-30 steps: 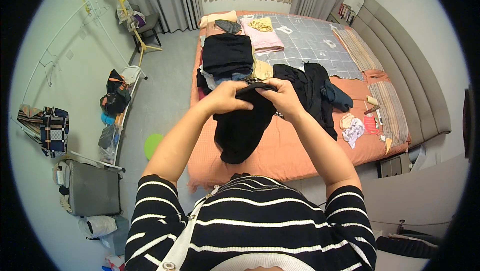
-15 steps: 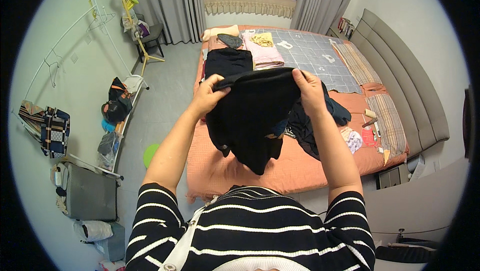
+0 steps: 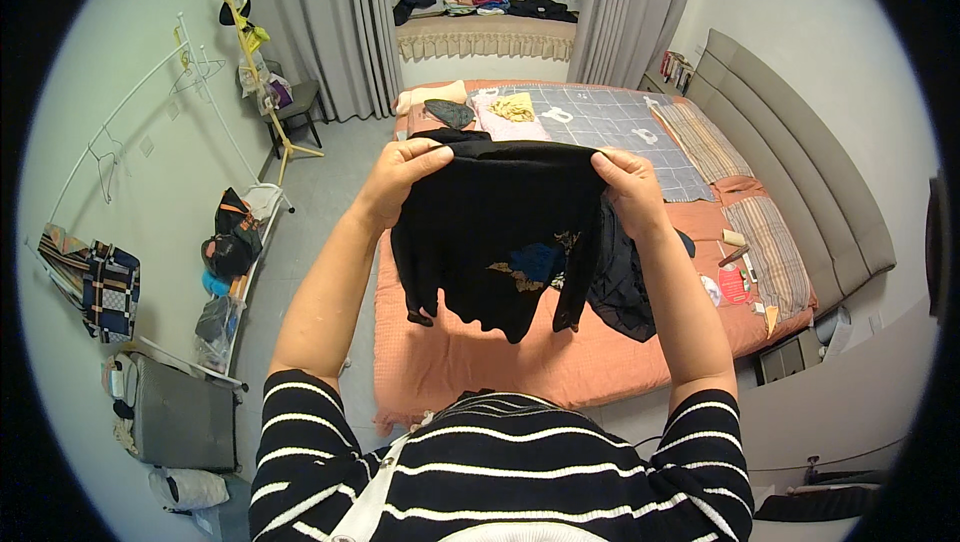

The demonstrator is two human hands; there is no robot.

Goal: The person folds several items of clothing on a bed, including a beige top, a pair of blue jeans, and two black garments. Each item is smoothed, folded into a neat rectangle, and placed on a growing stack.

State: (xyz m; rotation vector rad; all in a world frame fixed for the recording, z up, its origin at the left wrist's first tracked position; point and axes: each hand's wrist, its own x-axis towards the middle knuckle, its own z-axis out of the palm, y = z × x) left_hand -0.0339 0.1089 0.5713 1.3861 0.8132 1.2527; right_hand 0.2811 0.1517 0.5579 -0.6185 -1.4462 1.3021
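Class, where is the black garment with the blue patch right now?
In the head view, the black garment hangs mid-picture between the left hand and right hand, with the orange bed behind it.

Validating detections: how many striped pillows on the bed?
2: a far pillow and a near pillow, both beside the headboard. The held black garment hides some bed; more may be hidden.

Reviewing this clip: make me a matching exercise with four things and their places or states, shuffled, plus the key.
Things:
1. Black long-sleeved top
2. Yellow cloth
3. Row of books
4. Grid-patterned blanket

Places or states:
A. Grey, spread over part of the bed
B. On the pink bedding
C. Held up between the left hand and right hand
D. Beside the headboard's far end

Pairs: 1-C, 2-B, 3-D, 4-A
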